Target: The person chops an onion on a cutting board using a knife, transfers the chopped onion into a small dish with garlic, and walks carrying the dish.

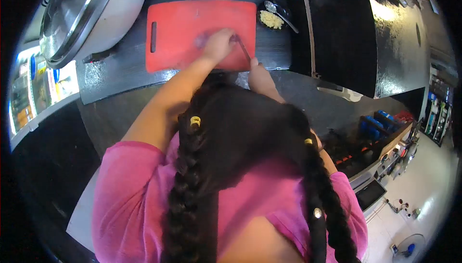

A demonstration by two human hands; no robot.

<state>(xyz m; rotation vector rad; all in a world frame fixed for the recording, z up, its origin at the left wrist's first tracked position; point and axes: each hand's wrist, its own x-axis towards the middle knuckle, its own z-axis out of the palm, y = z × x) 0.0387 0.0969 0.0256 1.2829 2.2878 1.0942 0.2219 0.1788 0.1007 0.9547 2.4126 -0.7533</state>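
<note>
A red cutting board [178, 19] with a slot at its left end lies on the dark counter. Over the right half of the board is my left hand [220, 46], its fingers closed on a small purplish piece of food [234, 37], possibly onion. My right hand [260, 76], at the board's near right corner, grips a knife [243, 47]. The blade points away from me, with its tip beside the purplish piece. Another pale purple piece [201, 40] lies on the board just left of my left hand; its shape is blurred.
Right of the board stands a small dark dish [275, 7] with chopped pale yellow food [271, 19] and a spoon [284, 17]. A large white cooker [113, 19] with a glass lid occupies the counter's left. A black panel [344, 32] rises at the right.
</note>
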